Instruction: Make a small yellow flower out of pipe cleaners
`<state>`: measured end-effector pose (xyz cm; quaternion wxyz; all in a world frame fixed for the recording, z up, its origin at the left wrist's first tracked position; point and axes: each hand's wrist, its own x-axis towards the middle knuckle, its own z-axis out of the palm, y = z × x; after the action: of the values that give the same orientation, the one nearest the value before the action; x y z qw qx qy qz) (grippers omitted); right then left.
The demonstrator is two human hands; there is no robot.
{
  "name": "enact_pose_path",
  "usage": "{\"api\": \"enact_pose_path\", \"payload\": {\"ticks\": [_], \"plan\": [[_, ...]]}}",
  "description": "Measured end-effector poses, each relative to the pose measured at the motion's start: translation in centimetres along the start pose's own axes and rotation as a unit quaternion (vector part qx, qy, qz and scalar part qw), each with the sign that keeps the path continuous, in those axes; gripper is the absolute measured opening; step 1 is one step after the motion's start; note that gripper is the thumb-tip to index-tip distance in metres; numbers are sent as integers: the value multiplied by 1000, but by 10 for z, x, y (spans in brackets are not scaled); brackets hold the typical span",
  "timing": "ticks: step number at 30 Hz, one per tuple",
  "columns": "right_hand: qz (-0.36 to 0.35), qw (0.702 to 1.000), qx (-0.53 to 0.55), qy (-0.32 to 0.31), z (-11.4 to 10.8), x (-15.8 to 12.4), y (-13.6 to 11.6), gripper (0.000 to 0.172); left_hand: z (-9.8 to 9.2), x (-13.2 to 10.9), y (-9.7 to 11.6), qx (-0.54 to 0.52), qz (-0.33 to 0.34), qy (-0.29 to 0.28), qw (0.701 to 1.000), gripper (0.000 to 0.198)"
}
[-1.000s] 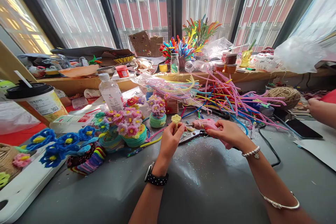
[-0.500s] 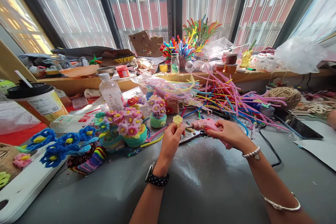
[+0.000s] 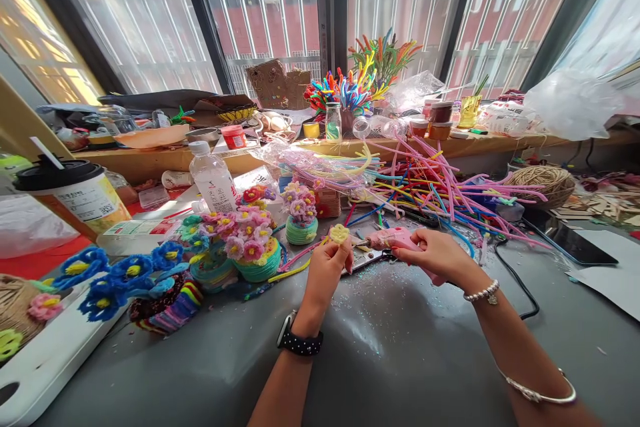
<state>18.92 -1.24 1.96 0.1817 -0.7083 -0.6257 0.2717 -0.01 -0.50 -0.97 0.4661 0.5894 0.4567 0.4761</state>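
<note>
Between the fingertips of my left hand (image 3: 327, 272) is a small yellow pipe-cleaner flower (image 3: 339, 234), held upright with its petals above my fingers. My right hand (image 3: 440, 255) is closed round the handle of a pink hot glue gun (image 3: 393, 238). The gun's metal nozzle points left, close beside the flower; whether it touches cannot be made out. Under the gun, scissors (image 3: 367, 260) lie on the grey table (image 3: 390, 360), with glitter scattered in front. Just left of my left hand stands a green pot with pink and purple flowers (image 3: 301, 210).
More pipe-cleaner flower pots (image 3: 255, 247) and blue flowers (image 3: 133, 269) crowd the left, near a lidded drink cup (image 3: 75, 193) and a plastic bottle (image 3: 213, 177). Loose pipe cleaners (image 3: 445, 180) pile up behind my hands. A black cable (image 3: 517, 280), a phone (image 3: 575, 237) and twine (image 3: 543, 187) lie rightward.
Both hands keep nearly the same pose, with the flower and glue gun still held. The view has shifted very slightly, and a part of another person at the right edge is out of sight.
</note>
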Motion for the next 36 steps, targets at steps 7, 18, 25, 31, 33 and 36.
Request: {"api": "enact_pose_path", "payload": {"ticks": [7, 18, 25, 31, 33, 36], "plan": [[7, 1000, -21, 23, 2, 2, 2, 32, 2, -1, 4, 32, 25, 48, 998, 26], [154, 945, -216, 191, -22, 11, 31, 48, -9, 2, 4, -100, -16, 100, 990, 35], [185, 946, -205, 170, -16, 26, 61, 44, -9, 3, 4, -88, -7, 86, 992, 30], [198, 931, -207, 227, -4, 25, 47, 53, -12, 4, 3, -134, -19, 65, 989, 28], [129, 942, -203, 232, 4, 21, 29, 44, -12, 4, 4, -138, -18, 57, 989, 30], [-75, 970, -129, 192, 24, 13, 1, 27, -11, 2, 6, -128, -23, 43, 991, 34]]}}
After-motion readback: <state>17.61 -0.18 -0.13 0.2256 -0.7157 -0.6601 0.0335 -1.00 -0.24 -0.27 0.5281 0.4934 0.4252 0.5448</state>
